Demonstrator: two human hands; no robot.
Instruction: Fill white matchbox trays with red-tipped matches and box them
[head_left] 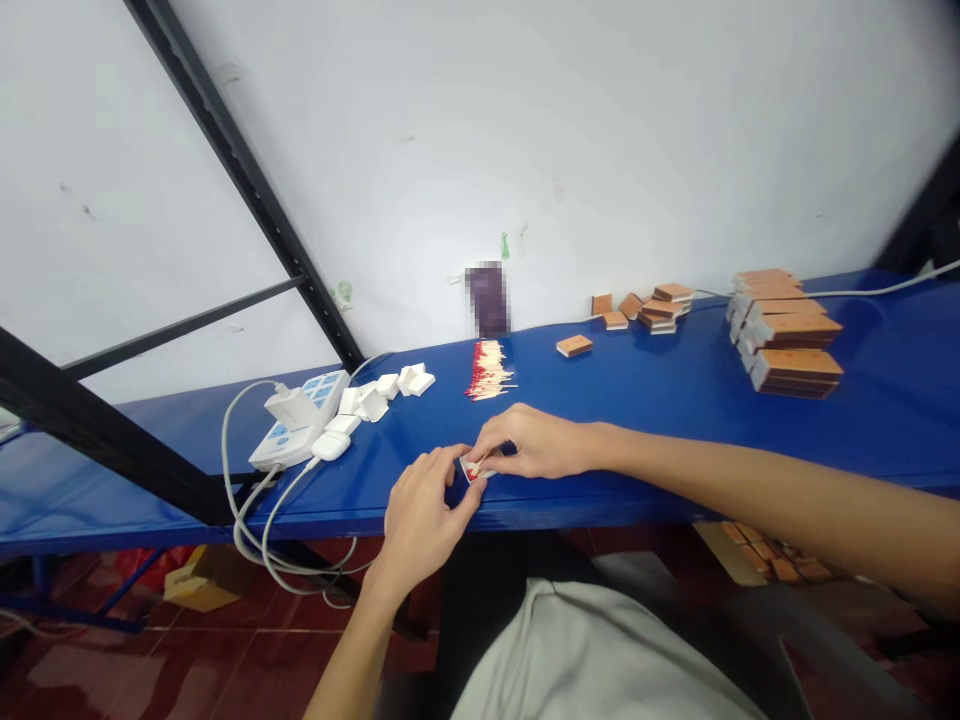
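Close to the front edge of the blue table, my left hand [429,503] grips a small white matchbox tray [470,477] between thumb and fingers. Red match heads show inside the tray. My right hand [529,442] comes in from the right, its thumb and fingers pinched on pale matchsticks [484,460] at the tray; how many it holds is hidden. Just beyond my hands lies a pile of red-tipped matches [490,370], heads mostly to the left. Several white paper trays [371,403] lie to the left of the pile.
A white power strip [300,418] with plugs and cables sits at the left. One orange matchbox [574,346] lies right of the matches, with more matchboxes [660,308] behind. Stacked matchboxes [795,340] stand farther right. A black shelf post [247,180] rises at the left.
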